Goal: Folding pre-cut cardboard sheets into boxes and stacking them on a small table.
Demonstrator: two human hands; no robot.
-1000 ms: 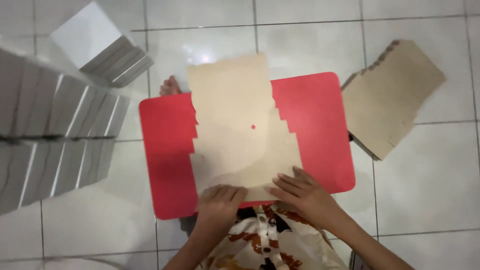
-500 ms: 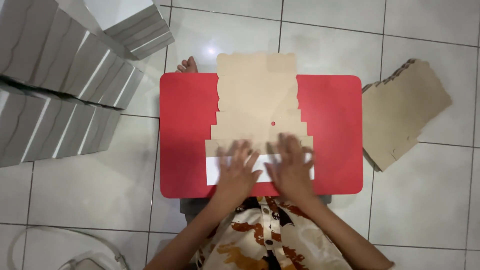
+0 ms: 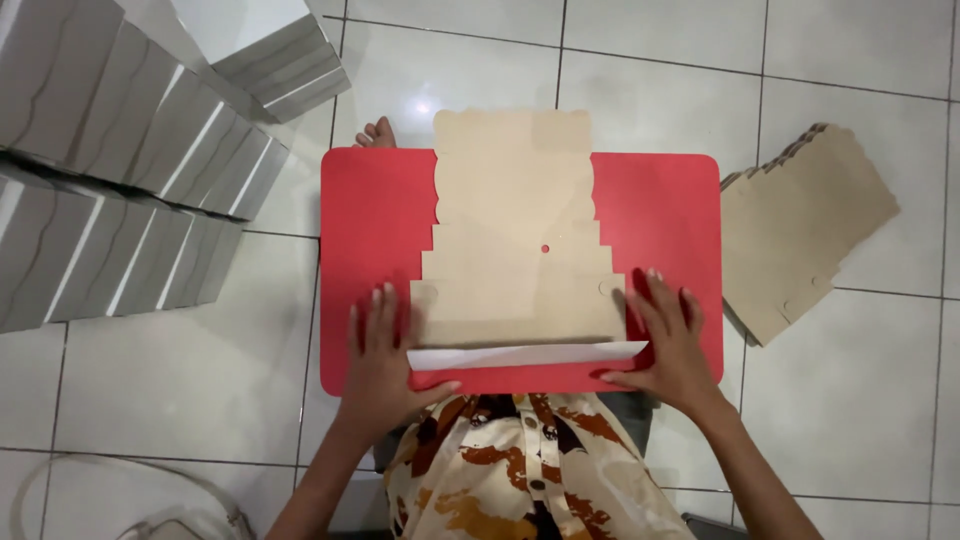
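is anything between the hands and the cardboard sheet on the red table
Nothing visible. The left hand and right hand rest directly on the ends of the cardboard sheet, beside its folded white flap, on the red table.

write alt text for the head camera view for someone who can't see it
Seen from above, a person's left hand and right hand fold up the near flap of a flat brown cardboard blank on a red board, on a tiled floor between folded white boxes and more blanks.
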